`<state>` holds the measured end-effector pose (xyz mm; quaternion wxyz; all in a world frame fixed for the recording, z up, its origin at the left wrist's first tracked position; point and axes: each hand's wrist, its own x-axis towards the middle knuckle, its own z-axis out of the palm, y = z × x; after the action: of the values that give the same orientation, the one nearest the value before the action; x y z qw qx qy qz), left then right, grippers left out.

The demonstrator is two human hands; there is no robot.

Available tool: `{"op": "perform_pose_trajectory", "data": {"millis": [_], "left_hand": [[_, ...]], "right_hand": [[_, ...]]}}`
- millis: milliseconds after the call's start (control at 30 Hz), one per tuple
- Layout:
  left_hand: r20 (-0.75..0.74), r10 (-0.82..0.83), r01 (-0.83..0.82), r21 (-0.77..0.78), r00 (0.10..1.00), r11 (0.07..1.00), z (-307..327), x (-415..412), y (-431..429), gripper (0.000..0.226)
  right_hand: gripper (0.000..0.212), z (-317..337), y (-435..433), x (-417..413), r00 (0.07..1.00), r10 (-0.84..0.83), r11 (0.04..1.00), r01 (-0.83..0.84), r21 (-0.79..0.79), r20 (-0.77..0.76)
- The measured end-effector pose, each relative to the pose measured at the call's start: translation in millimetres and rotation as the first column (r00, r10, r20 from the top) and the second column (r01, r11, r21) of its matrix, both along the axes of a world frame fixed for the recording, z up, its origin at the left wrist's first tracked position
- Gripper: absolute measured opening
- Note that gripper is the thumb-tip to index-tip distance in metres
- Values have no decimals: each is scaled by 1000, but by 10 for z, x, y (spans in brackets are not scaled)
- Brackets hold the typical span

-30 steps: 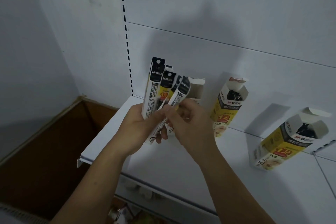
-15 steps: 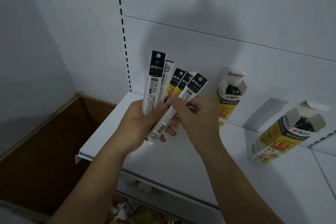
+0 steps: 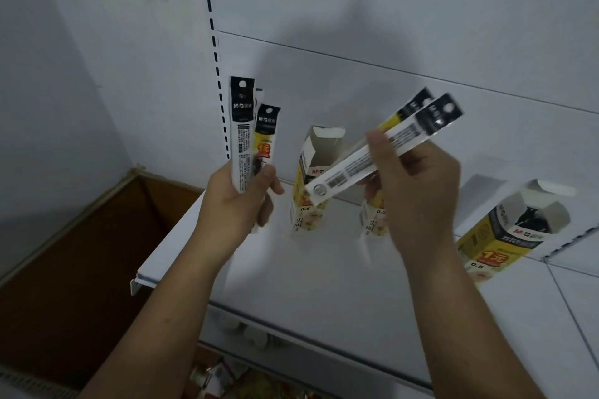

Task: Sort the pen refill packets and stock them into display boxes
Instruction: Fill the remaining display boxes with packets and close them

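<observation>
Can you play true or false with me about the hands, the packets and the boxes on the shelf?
1. Both hands hold packets. True: the left hand grips the upright packets, the right hand the slanted packets.
2. The right hand's packets stand straight up. False: they slant.
3. Three boxes are on the shelf. True: the leftmost box, the middle box partly behind the right hand, the rightmost box.
4. The rightmost box is closed. False: its top is open.
</observation>
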<state>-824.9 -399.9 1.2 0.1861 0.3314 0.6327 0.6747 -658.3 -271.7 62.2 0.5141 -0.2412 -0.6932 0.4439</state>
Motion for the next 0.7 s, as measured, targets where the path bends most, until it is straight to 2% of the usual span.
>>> {"op": "perform_pose_trajectory", "data": {"millis": [100,133,200,300,467,700], "left_hand": [[49,29,-29,10,998,1000,-55,-59,100,9],[14,36,-36,-23,999,999,-56,-68,143,14],[-85,34,-41,-88,996,995,-65,-80,232,39],[-92,-33,24,-91,995,996,-81,-79,356,53],[-41,-83,80,-56,996,995,-94,-6,460,38],[-8,-119,118,-41,993,992,-137,-25,470,37]], "right_hand": [[28,174,128,57,995,-94,993,95,68,-18],[28,209,162,53,994,-104,989,106,99,-22],[28,245,213,25,994,-109,981,110,158,-16],[26,240,244,-44,994,-106,973,106,206,-8],[25,207,263,-153,997,-74,983,77,169,-24],[27,150,307,-276,997,-71,988,68,138,22]]}}
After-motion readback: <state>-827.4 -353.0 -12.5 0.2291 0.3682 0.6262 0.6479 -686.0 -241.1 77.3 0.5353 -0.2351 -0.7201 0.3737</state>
